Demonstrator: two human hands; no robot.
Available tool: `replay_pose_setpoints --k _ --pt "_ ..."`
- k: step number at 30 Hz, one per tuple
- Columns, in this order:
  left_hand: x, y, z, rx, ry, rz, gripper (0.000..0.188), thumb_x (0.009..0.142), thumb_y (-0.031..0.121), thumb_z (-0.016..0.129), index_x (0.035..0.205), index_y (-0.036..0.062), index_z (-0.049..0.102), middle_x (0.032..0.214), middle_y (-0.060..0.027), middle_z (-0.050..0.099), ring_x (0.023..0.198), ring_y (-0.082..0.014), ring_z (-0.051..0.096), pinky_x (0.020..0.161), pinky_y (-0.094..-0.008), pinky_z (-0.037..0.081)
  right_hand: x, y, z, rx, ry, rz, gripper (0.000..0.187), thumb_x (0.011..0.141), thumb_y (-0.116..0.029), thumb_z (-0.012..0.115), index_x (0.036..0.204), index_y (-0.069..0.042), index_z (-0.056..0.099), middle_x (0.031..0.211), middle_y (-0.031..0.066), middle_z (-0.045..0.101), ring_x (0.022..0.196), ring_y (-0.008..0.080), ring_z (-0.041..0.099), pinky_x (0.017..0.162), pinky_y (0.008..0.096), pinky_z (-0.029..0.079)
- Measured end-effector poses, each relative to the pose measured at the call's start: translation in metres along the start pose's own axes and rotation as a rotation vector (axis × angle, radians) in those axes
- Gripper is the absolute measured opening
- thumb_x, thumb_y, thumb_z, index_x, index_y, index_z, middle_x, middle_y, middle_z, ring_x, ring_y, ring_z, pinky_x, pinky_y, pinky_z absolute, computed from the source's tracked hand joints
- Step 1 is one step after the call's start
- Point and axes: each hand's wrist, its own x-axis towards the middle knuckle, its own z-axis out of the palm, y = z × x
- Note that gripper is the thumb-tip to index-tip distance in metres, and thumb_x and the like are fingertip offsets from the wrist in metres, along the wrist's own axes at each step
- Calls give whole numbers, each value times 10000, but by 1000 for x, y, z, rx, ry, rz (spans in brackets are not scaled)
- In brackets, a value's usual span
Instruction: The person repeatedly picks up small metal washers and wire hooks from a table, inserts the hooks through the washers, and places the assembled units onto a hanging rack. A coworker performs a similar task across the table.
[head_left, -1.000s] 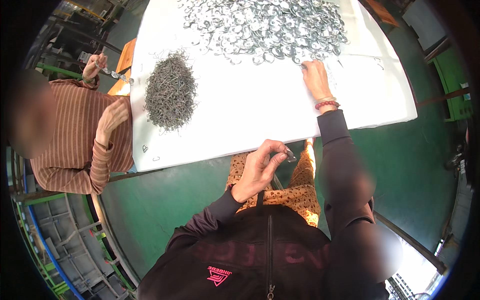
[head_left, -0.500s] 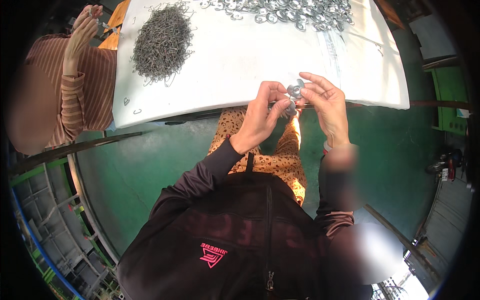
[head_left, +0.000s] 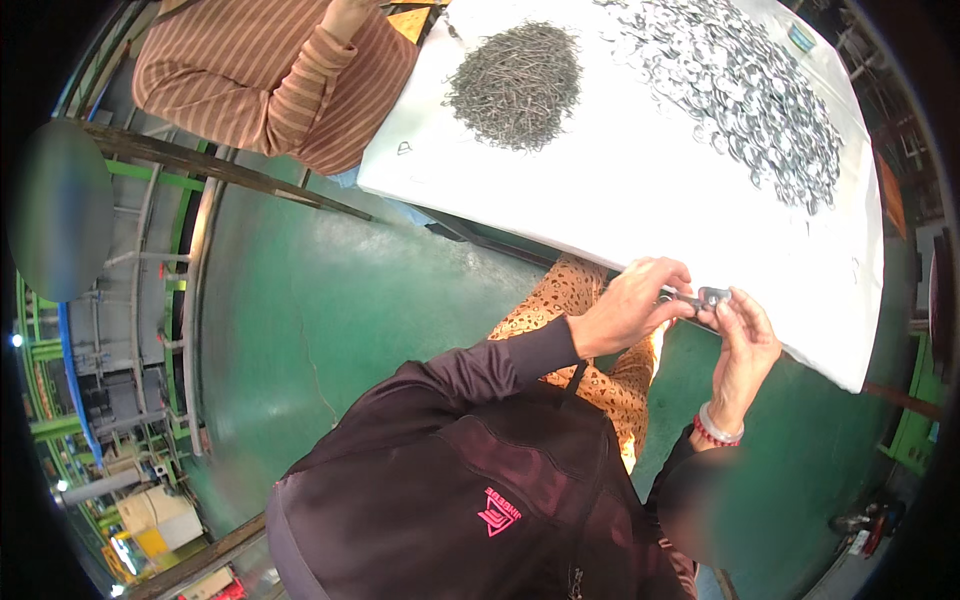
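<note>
In front of me, at the table's near edge, my two hands meet fingertip to fingertip. My right hand [head_left: 742,350] pinches a shiny metal disc [head_left: 713,296] with a raised centre between thumb and fingers. Close against it, my left hand [head_left: 635,305] is closed on a small metal piece [head_left: 668,296], mostly covered by the fingers. Whether the two pieces are joined cannot be made out. Farther off on the white-covered table [head_left: 620,190] lie a heap of thin bent wire hooks [head_left: 517,85] and, to its right, a wide spread of similar metal discs [head_left: 735,95].
At the table's left side sits a co-worker in a striped sleeve [head_left: 300,95]. A stray wire hook [head_left: 405,148] lies near the left table edge. A wooden bar [head_left: 230,172] and green-framed racks [head_left: 60,385] stand at the left, above a green floor [head_left: 270,330].
The view has swung left, so the table and my hands appear farther right. My hands have drawn closer together, and the disc in my right hand is turned to a different angle.
</note>
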Motion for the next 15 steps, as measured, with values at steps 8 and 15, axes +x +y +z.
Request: replay_pose_setpoints --k 8,15 --pt "19 -99 -152 688 296 -518 261 858 257 589 777 14 639 803 -197 607 758 -337 589 662 -438 461 -10 1 2 -13 -68 -60 194 793 110 589 983 82 615 851 100 616 732 187 630 666 318 579" --pt "34 -134 -168 989 123 -482 188 757 217 633 788 34 663 850 -170 642 785 -347 615 676 -450 483 -11 -3 8 -21 -80 -43 188 788 118 583 968 82 621 860 113 613 780 188 627 660 311 582"
